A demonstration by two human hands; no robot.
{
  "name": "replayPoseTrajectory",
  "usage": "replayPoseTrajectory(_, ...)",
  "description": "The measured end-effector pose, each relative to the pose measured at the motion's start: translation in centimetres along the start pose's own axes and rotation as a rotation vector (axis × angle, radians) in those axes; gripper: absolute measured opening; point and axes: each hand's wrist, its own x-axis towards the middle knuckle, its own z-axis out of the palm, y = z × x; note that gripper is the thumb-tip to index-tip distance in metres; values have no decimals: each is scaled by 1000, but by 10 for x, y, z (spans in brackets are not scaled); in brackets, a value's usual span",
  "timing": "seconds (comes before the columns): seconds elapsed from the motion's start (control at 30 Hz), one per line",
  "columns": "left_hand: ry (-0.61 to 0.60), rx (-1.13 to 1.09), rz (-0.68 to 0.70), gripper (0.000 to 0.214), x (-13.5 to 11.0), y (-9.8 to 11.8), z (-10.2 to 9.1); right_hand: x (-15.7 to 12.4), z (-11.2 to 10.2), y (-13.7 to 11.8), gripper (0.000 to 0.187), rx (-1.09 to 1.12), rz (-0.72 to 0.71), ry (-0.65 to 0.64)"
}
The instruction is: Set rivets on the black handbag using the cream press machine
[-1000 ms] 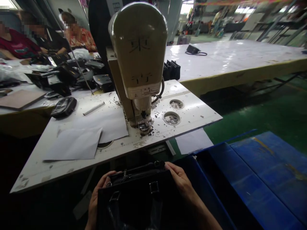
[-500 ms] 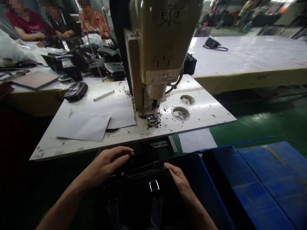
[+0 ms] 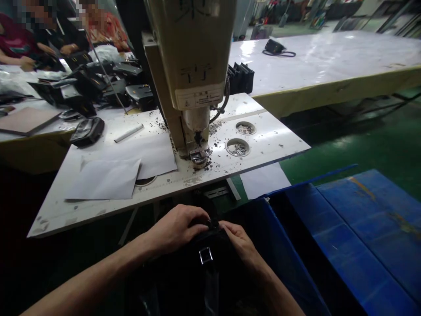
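Observation:
A black handbag [image 3: 200,276] with a square metal buckle lies in my lap below the table edge. My left hand [image 3: 176,228] curls over the bag's top edge, fingers closed on it. My right hand [image 3: 238,239] grips the same top edge from the right, fingertips almost meeting the left hand's. In front of me stands a beige press machine [image 3: 189,70] on a white work table [image 3: 272,145], its punch head [image 3: 198,156] ringed by dark scraps.
White paper sheets [image 3: 105,177] lie on the table's left part, and two round holes [image 3: 237,147] with scraps sit right of the machine. Black bags [image 3: 88,87] pile at the back left, where other people sit. A blue bin [image 3: 345,228] stands at my right.
My left hand has moved from beneath the bag's left side up onto its top edge and closed there. My right hand has shifted left to meet it. The view has swung slightly.

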Motion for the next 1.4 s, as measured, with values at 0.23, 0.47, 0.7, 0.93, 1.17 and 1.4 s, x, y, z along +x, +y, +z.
replayPoseTrajectory(0.23, 48, 89, 100, 21, -3, 2, -1, 6, 2, 5, 55, 17, 9, -9)
replayPoseTrajectory(0.47, -93, 27, 190, 39, -9, 8, -15, 8, -2, -1, 49, 1, -5, -23)
replayPoseTrajectory(0.7, -38, -131, -7, 24, -12, 16, -19, 3, -2, -8, 47, -18, -52, -61)
replayPoseTrajectory(0.93, -44, -235, -145, 25, -12, 16, -17, -4, 1, -13, 45, 23, -39, -44)
replayPoseTrajectory(1.17, -98, -107, -131, 65, -24, 33, -25, 0, -2, -15, 44, -40, -77, -46)
replayPoseTrajectory(1.4, -118, 97, -85, 120, -42, 25, -26, 17, -1, -30, 47, -91, -146, -18)
